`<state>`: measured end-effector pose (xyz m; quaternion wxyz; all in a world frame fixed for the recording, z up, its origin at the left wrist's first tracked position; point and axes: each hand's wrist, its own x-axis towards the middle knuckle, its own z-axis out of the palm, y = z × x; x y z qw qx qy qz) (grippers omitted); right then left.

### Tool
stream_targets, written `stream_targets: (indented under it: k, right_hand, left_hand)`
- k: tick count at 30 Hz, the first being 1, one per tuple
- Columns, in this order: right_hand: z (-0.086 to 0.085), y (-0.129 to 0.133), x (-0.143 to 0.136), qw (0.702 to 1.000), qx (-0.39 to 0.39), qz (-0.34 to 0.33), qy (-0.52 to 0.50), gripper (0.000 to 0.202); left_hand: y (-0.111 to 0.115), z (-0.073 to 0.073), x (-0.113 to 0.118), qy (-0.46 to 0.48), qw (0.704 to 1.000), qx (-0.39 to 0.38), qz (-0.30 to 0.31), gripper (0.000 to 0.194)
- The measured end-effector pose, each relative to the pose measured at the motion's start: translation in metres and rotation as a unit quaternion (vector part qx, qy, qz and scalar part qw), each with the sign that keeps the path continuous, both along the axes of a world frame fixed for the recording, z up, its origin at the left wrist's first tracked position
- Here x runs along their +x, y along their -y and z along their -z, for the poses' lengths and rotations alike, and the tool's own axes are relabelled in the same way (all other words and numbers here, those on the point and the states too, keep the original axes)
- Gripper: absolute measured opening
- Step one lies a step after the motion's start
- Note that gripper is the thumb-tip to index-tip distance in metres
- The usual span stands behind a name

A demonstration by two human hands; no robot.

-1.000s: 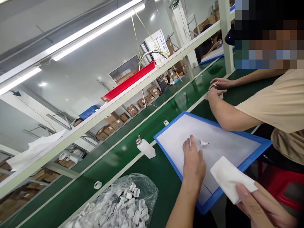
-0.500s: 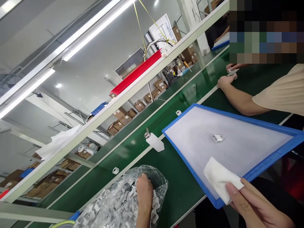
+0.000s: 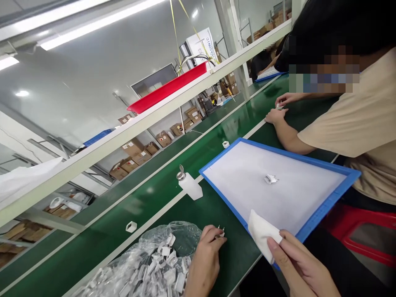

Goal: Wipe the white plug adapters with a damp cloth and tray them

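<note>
Two hands in use: left hand pinches a small white plug part at the fingertips; right hand grips a folded white cloth between thumb and fingers.
Left fingers: closed lightly on the part, thumb against forefinger, only the tip of the part showing.
Right fingers: closed on the near corner of the cloth; most of the cloth stands free.
Part location: in the air just above the green tabletop, between the clear bag of parts and the blue-framed tray.
Part heading: metal pins point up and away from the wearer, toward the tray; long axis judged to run along the pins, steeply tilted. Body hidden in the fingers, so this is uncertain.
Second part: one plug lies on the tray's white sheet, pins toward the right.
Risk 1: the shallow fingertip grip could let the part slip and drop onto the tabletop or back into the bag.
Risk 2: the cloth hangs over the tray's near edge; a sweep could drag the sheet and shift the lying plug.
Risk 3: a co-worker's arm rests just beyond the tray's far corner; a wide reach could bump it.
Nearby: a white dispenser bottle lies just left of the tray.
</note>
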<state>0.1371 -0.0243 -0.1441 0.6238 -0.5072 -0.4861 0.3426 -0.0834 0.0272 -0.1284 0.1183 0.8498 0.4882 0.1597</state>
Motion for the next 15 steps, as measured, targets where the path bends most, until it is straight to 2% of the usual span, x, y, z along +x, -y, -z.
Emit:
stream_targets:
  k: [1, 3, 5, 6, 8, 10, 13, 15]
  right_hand:
    - [0.0, -0.001, -0.005, 1.0, -0.004, -0.014, 0.01, 0.036]
    - [0.0, -0.006, -0.015, 0.999, -0.014, -0.043, 0.017, 0.036]
    - [0.001, -0.012, -0.028, 0.998, -0.018, -0.065, 0.016, 0.038]
    - [0.002, -0.016, -0.034, 0.997, -0.018, -0.072, 0.019, 0.039]
    - [0.006, -0.022, -0.047, 0.996, -0.019, -0.084, 0.036, 0.038]
    - [0.014, -0.027, -0.057, 0.993, -0.014, -0.092, 0.067, 0.034]
    - [0.03, -0.031, -0.066, 0.982, 0.021, -0.112, 0.153, 0.024]
    - [0.038, -0.034, -0.068, 0.962, 0.036, -0.149, 0.226, 0.022]
  left_hand:
    - [0.005, 0.002, 0.0, 0.027, 0.999, -0.005, -0.031, 0.043]
    - [0.013, 0.009, 0.001, 0.094, 0.985, -0.016, -0.144, 0.043]
    - [0.017, 0.019, 0.008, 0.15, 0.953, -0.019, -0.262, 0.054]
    - [0.017, 0.024, 0.012, 0.169, 0.939, -0.019, -0.299, 0.054]
    - [0.016, 0.031, 0.02, 0.181, 0.931, -0.022, -0.317, 0.041]
    - [0.014, 0.033, 0.022, 0.182, 0.937, -0.035, -0.295, 0.027]
    - [0.014, 0.032, 0.014, 0.191, 0.943, -0.071, -0.264, 0.034]
    - [0.017, 0.032, 0.006, 0.204, 0.94, -0.09, -0.258, 0.042]
